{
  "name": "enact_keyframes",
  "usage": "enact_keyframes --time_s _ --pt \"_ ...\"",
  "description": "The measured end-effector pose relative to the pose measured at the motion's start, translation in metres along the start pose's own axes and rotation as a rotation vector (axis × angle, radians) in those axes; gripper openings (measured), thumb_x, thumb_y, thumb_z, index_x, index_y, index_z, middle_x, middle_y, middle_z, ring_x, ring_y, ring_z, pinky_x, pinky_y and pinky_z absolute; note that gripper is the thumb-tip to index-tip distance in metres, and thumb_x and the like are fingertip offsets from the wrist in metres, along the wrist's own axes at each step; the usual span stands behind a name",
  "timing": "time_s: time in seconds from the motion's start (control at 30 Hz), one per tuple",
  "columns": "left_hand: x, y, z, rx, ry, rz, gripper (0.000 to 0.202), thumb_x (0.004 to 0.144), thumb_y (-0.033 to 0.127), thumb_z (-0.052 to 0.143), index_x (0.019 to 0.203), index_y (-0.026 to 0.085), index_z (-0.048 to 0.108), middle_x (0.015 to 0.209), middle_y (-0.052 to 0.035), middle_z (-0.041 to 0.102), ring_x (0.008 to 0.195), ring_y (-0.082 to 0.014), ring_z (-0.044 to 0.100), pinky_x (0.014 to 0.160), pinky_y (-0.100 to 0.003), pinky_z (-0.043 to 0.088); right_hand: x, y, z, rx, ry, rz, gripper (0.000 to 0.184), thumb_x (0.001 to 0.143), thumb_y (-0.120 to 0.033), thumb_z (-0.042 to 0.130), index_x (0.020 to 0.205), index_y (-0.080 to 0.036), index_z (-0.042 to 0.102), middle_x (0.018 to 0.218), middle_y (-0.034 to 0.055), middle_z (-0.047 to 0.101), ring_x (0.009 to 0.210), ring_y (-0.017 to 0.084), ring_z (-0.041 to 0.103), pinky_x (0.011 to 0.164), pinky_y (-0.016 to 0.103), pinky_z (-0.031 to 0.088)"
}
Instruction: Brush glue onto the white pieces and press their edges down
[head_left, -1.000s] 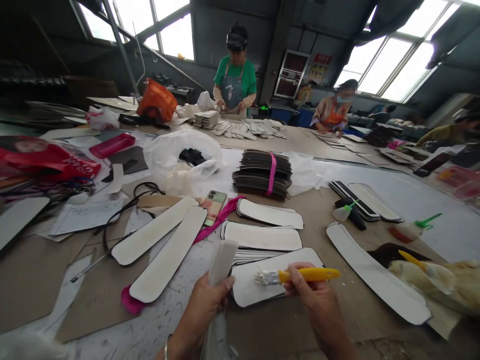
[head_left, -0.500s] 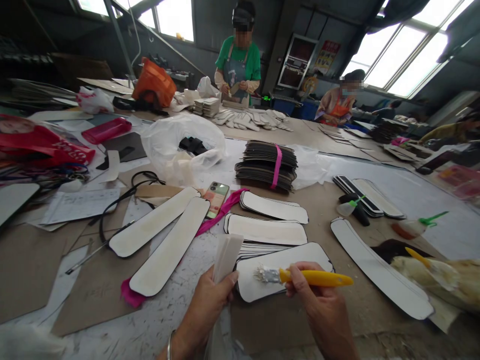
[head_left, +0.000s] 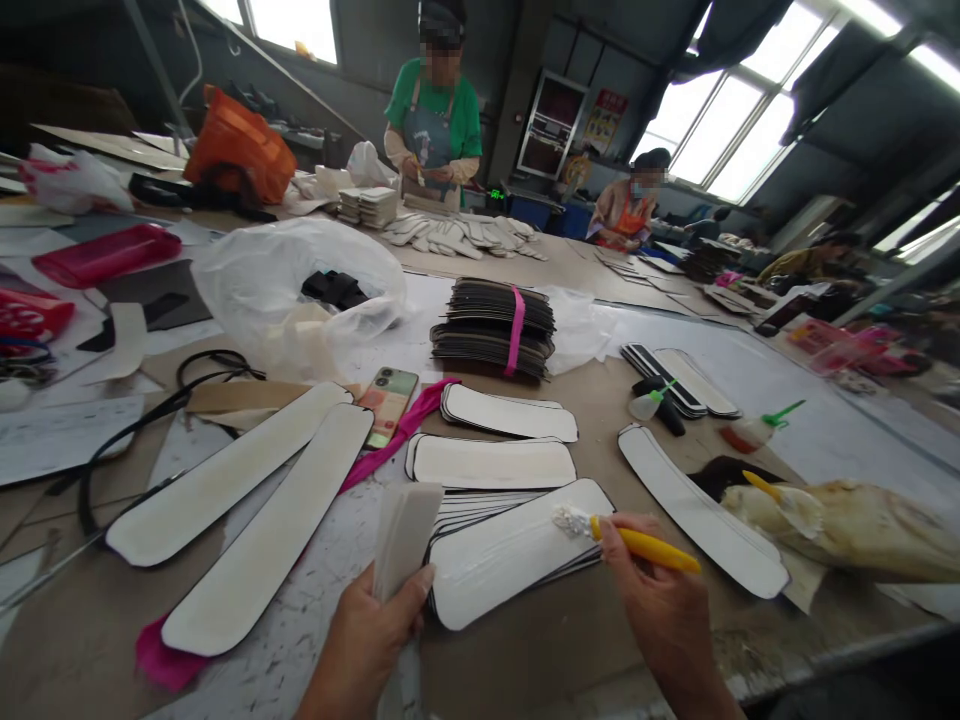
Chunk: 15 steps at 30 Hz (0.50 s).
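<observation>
My right hand [head_left: 660, 600] grips a yellow-handled brush [head_left: 637, 540] whose white, glue-laden bristles rest on the far end of a white black-edged strip [head_left: 502, 555] lying on top of a stack of similar strips. My left hand [head_left: 367, 625] holds a pale upright strip [head_left: 403, 535] just left of that stack, thumb pressed against it. Two more white strips [head_left: 491, 462] lie behind the stack.
Two long white strips [head_left: 247, 520] lie to the left, another one [head_left: 701, 510] to the right. A phone [head_left: 388, 392], a pink ribbon, a banded dark bundle [head_left: 491, 327], squeeze bottles [head_left: 750, 432] and a plastic bag [head_left: 292, 290] sit further back. Two people work across the table.
The view has swung right and down. The brush has moved to the far right end of the top strip. My left hand still holds the pale strip upright.
</observation>
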<state>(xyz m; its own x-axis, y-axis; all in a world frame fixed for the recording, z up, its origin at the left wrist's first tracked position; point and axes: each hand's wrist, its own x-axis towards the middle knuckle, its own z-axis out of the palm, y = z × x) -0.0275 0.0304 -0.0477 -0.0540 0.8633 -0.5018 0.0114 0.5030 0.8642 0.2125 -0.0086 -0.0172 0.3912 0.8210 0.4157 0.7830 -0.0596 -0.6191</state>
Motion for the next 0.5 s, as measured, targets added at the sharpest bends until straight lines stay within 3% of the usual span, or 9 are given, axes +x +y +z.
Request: enact_keyframes --time_s 0.17,0.33,0.5 --pt "0.002 -0.002 -0.002 0.067 0.029 -0.019 0.04 0.052 0.054 0.068 0.054 0.017 0.053 0.039 0.0026 0.049 0.043 -0.0126 0.041 0.048 -0.026 0.03 0.012 0.006 -0.014 -0.158 0.11 -0.211 0.01 0.084 -0.028 0.05 0.082 -0.02 0.057 0.076 0.0051 0.059 0.072 0.019 0.058 0.07 0.034 0.049" --pt "0.002 -0.003 -0.002 0.098 0.052 -0.024 0.043 0.048 0.056 0.069 0.05 0.017 0.052 0.038 0.0022 0.049 0.042 -0.0126 0.04 0.048 -0.027 0.031 0.011 0.008 -0.014 -0.218 0.161 -0.42 0.007 0.084 -0.016 0.05 0.086 -0.018 0.056 0.078 0.005 0.059 0.073 0.016 0.059 0.069 0.029 0.051" --pt "0.003 -0.003 -0.002 0.092 0.06 -0.025 0.044 0.046 0.057 0.07 0.048 0.018 0.051 0.037 0.0025 0.048 0.04 -0.0131 0.041 0.047 -0.027 0.032 -0.009 0.003 -0.01 -0.126 0.03 -0.489 0.015 0.084 -0.009 0.049 0.094 -0.017 0.055 0.083 0.0071 0.059 0.08 0.016 0.06 0.072 0.027 0.052"
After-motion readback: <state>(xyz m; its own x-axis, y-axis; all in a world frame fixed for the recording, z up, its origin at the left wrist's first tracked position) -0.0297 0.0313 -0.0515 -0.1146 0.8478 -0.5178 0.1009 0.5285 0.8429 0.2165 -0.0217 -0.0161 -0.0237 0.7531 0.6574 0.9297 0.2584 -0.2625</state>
